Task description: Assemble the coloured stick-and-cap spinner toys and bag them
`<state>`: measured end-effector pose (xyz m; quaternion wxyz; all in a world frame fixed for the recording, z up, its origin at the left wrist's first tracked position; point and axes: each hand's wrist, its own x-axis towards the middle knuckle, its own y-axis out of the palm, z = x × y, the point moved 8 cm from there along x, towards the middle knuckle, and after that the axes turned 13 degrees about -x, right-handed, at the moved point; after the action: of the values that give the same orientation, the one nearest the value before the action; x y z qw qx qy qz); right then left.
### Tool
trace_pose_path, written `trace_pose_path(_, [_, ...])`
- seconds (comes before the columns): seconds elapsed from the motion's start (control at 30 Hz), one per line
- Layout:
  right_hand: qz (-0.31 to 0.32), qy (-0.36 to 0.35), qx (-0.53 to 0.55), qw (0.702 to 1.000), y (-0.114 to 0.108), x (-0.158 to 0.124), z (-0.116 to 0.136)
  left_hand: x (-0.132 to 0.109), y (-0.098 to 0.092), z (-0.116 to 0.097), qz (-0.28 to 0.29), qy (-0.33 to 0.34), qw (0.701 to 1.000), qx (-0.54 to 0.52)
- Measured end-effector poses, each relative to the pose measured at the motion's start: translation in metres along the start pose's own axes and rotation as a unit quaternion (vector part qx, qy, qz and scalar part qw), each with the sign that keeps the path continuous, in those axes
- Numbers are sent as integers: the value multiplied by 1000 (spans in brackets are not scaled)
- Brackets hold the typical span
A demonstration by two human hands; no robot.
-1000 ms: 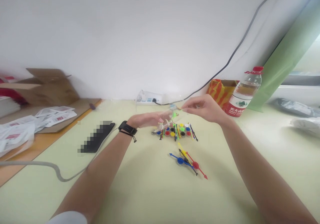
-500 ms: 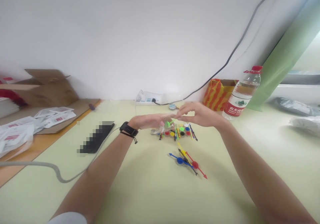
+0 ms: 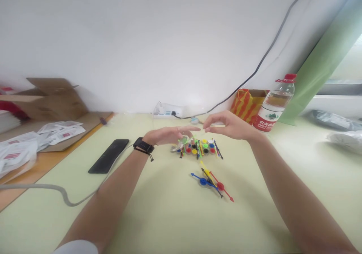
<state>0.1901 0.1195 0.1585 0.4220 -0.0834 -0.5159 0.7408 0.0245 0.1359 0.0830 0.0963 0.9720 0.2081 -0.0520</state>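
Note:
My left hand [image 3: 166, 135], wearing a black wristband, is closed over a blurred green arrow spinner [image 3: 186, 140] with clear or whitish plastic about it. Facing it is my right hand [image 3: 226, 125], thumb and index tip brought close in a pinch; anything between them is too small to make out. Just beyond and below the fingers lie rows of coloured discs [image 3: 206, 151] and thin arrows [image 3: 218, 149]. Nearer to me on the table rest a blue spinner [image 3: 203, 181], a red spinner [image 3: 220, 186], and black and yellow arrows crossing between them.
A black phone [image 3: 109, 156] with a grey cable lies at left, past it white packets [image 3: 66, 135] and a cardboard box [image 3: 53, 101]. Against the wall sits a power strip [image 3: 166, 113]. At right stand a water bottle [image 3: 273, 106] and a red-yellow bag [image 3: 244, 103].
My right fingers have drawn slightly up and away from the green piece, leaving a small gap between the hands. My left fingers have straightened and the green spinner has tilted lower left.

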Motion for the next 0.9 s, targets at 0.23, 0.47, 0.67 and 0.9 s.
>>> trace_pose_path(0.23, [18, 53, -53, 997, 4, -3, -32, -6, -11, -1, -10, 3, 1000, -24])
trace_pose_path(0.47, [327, 58, -53, 942, 97, -13, -31, -6, -16, 3, -28, -10, 999, -24])
trace_pose_path(0.67, [393, 61, -32, 917, 134, -13, -28, -5, -12, 1, -25, -11, 1000, -16])
trace_pose_path(0.9, [354, 21, 133, 926, 103, -11, -28, -5, -10, -1, -17, -10, 1000, -17])
